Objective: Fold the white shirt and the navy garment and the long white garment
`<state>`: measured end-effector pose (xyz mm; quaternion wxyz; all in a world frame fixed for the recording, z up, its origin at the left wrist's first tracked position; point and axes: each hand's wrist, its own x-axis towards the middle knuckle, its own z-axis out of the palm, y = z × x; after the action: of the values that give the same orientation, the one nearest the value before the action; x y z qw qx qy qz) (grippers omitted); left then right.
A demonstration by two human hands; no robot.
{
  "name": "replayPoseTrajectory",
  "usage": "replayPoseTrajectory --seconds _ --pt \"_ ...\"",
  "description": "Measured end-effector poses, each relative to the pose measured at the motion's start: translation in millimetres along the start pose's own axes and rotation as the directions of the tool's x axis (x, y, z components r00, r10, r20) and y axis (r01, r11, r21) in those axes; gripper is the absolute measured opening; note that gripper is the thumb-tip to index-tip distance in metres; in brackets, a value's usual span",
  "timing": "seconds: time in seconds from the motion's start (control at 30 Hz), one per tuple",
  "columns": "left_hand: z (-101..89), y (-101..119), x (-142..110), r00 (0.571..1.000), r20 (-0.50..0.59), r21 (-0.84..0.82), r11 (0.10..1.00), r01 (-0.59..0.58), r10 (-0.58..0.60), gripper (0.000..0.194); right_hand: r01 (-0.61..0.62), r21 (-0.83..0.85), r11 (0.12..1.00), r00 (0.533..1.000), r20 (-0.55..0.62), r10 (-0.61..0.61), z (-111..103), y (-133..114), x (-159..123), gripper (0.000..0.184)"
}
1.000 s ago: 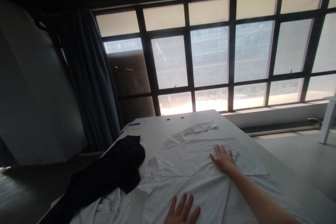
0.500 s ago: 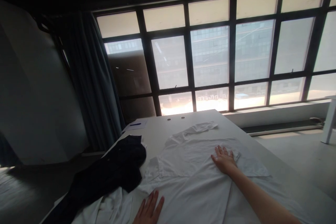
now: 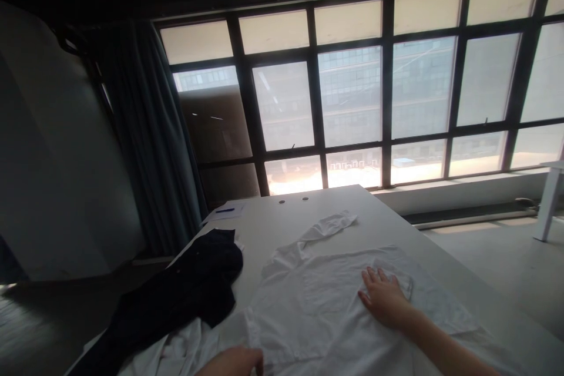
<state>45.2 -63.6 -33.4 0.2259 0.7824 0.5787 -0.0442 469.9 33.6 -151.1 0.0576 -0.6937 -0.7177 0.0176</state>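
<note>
A white shirt (image 3: 326, 305) lies spread over the white table (image 3: 264, 220), wrinkled, one sleeve (image 3: 328, 228) reaching toward the far end. My right hand (image 3: 384, 296) rests palm down on the shirt's right part, fingers outstretched and pressing on the cloth. At the bottom edge, my left hand (image 3: 235, 361) is partly cut off by the frame. Its fingers are curled down at the shirt's near left edge and appear closed on the fabric; the fingertips are hidden.
Dark clothing (image 3: 185, 282) lies along the table's left side, over more crumpled white cloth (image 3: 180, 346). A blue pen (image 3: 225, 210) rests on paper at the far left corner. Beyond are a blue curtain (image 3: 163, 147) and large windows. Another white table (image 3: 549, 188) stands right.
My left hand has gone from flat with fingers spread to curled at the shirt's edge. The shirt has shifted toward me, its sleeve lower. My right hand has slid slightly nearer with the cloth.
</note>
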Motion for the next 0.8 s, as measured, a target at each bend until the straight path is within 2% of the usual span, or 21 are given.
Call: replayPoseTrajectory --seconds 0.1,0.2,0.3,0.4,0.53,0.6,0.7,0.8 --pt "-12.5 14 32 0.985 -0.161 -0.049 0.997 -0.067 0.058 0.034 0.074 -0.002 0.997 0.997 -0.027 -0.074 -14 -27 -3 0.052" --pt "-2.0 33 81 0.933 -0.348 0.087 0.994 -0.059 0.086 0.04 0.164 0.05 0.985 0.986 -0.041 -0.162 -13 -70 2 0.05" --pt "24.7 42 124 0.919 -0.368 0.189 0.979 -0.077 0.144 0.05 0.231 0.158 0.96 0.973 -0.035 -0.228 -2 -109 15 0.06" --pt "47.2 29 150 0.935 -0.341 0.181 0.983 -0.04 0.101 0.062 0.205 0.228 0.952 0.978 -0.003 -0.21 8 -127 30 0.066" --pt "52.4 -9 161 0.907 -0.413 0.152 0.975 0.16 -0.085 0.068 0.161 0.224 0.961 0.984 0.033 -0.173 12 -121 39 0.07" --pt "49.3 -22 160 0.891 -0.438 0.156 0.965 0.211 -0.124 0.067 0.171 0.221 0.96 0.982 0.038 -0.184 12 -116 38 0.07" --pt "47.8 -27 156 0.885 -0.452 0.177 0.961 0.211 -0.111 0.066 0.175 0.216 0.961 0.981 0.048 -0.19 10 -112 31 0.07" --pt "54.0 -20 148 0.865 -0.487 0.193 0.95 0.245 -0.124 0.063 0.174 0.21 0.962 0.98 0.054 -0.189 9 -113 19 0.071"
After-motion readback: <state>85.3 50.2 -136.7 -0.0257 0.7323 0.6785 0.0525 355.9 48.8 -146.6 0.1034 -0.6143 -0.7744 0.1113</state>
